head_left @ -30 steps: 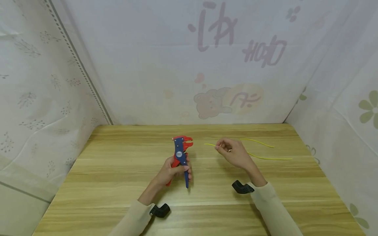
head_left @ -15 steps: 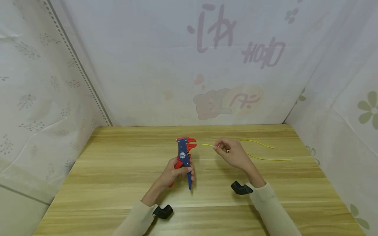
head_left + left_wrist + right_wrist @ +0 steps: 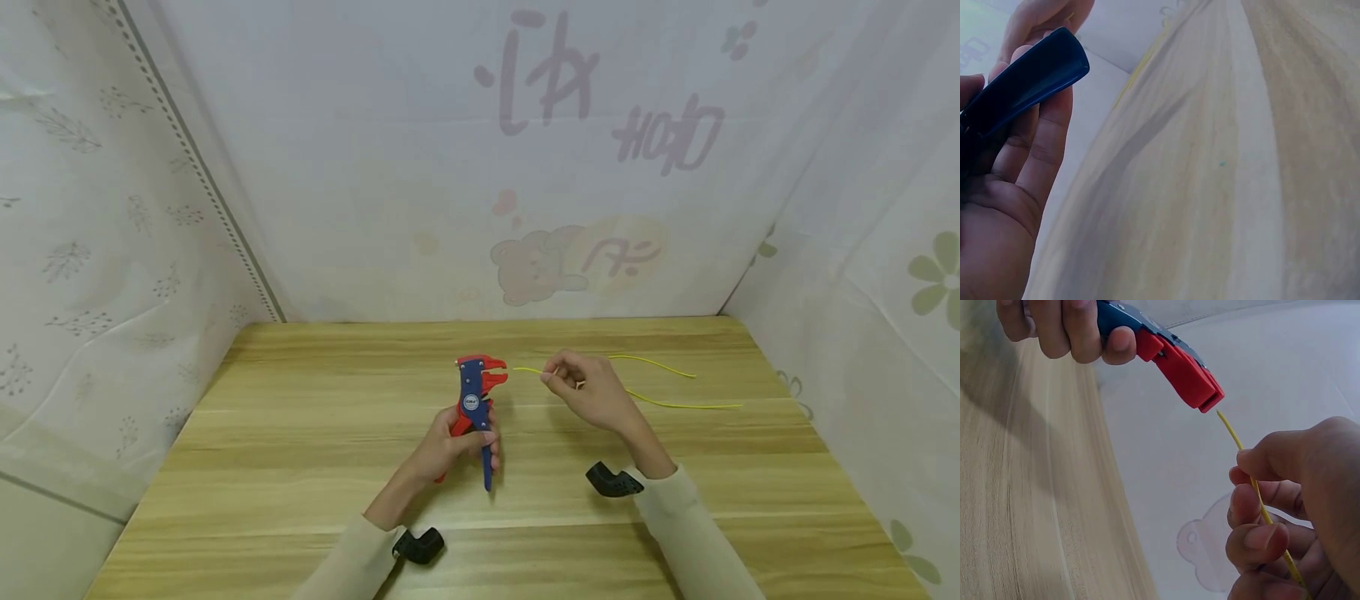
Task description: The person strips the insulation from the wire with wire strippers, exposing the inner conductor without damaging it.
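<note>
My left hand (image 3: 457, 442) grips a wire stripper (image 3: 471, 392) by its handles, its blue body upright and its red jaws facing right. In the left wrist view a blue handle (image 3: 1041, 75) lies across the fingers. Between thumb and fingers, my right hand (image 3: 592, 387) pinches a thin yellow wire (image 3: 527, 369), whose free end points left toward the jaws. In the right wrist view the wire's tip is just short of the red jaws, a small gap apart. The wire runs on through the curled fingers there.
Two yellow lengths show right of my right hand: a back strand (image 3: 654, 362) and a front strand (image 3: 686, 405). I cannot tell whether either is the held wire's tail. Printed cloth (image 3: 375, 208) hangs behind the wooden table (image 3: 300, 417). Each wrist carries a black mount.
My left hand has moved the wire stripper right and slightly toward me, bringing its jaws close to the wire's tip. My right hand has shifted only slightly left.
</note>
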Action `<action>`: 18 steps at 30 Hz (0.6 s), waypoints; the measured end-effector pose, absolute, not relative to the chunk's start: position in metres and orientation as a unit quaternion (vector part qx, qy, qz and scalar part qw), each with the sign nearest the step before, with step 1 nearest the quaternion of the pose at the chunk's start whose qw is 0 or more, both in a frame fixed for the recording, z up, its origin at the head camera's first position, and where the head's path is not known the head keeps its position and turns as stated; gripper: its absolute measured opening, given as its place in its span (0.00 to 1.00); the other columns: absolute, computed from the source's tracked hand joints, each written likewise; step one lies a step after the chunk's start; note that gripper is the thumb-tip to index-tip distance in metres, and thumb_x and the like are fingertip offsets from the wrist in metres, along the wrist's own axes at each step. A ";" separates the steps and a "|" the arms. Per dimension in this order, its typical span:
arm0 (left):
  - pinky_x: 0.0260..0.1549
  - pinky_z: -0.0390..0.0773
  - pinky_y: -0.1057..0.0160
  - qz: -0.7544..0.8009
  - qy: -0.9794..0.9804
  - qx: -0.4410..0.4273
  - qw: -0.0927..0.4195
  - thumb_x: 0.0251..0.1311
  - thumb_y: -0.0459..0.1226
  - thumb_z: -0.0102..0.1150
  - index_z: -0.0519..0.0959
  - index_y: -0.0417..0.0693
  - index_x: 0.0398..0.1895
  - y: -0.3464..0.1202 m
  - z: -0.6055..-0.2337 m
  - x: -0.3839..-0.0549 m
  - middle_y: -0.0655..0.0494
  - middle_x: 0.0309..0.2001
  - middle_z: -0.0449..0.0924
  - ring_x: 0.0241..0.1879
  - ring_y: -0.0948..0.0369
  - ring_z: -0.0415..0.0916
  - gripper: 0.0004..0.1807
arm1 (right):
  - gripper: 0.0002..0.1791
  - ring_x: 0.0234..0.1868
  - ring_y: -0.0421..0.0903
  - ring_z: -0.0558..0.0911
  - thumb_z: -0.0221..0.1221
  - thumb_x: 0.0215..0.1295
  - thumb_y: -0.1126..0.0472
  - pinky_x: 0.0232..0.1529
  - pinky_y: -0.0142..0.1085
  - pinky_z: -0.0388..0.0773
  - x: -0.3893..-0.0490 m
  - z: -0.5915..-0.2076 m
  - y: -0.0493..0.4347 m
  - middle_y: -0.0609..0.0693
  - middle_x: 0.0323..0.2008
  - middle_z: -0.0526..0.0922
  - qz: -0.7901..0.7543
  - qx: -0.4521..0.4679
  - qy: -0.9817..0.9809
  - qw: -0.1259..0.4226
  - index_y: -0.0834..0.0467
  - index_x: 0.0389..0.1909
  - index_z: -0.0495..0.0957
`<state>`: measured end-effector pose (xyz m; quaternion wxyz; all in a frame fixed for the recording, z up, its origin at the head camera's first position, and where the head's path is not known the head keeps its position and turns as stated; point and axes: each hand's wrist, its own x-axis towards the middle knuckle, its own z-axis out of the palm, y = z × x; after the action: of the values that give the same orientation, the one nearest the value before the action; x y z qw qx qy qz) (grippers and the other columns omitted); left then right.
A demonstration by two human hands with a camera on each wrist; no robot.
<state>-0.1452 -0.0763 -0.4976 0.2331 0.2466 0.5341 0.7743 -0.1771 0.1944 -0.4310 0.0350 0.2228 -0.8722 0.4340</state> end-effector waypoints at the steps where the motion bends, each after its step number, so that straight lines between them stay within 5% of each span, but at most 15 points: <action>1: 0.39 0.90 0.55 0.775 0.532 0.248 0.234 0.70 0.29 0.57 0.70 0.39 0.52 -0.076 -0.498 -0.145 0.50 0.34 0.81 0.31 0.57 0.86 0.11 | 0.05 0.18 0.36 0.74 0.62 0.73 0.58 0.17 0.27 0.62 -0.177 -0.431 0.194 0.42 0.23 0.81 0.434 0.225 -0.872 0.034 0.55 0.39 0.83; 18: 0.35 0.90 0.58 0.776 0.529 0.254 0.230 0.70 0.30 0.56 0.68 0.33 0.51 -0.070 -0.500 -0.141 0.53 0.32 0.80 0.29 0.59 0.86 0.12 | 0.04 0.17 0.35 0.72 0.63 0.72 0.58 0.18 0.27 0.63 -0.174 -0.431 0.189 0.42 0.21 0.80 0.432 0.242 -0.868 0.034 0.54 0.38 0.83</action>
<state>-0.1405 -0.0695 -0.4996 0.2304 0.2540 0.5290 0.7762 -0.1740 0.1887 -0.4305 0.0343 0.2417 -0.8682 0.4320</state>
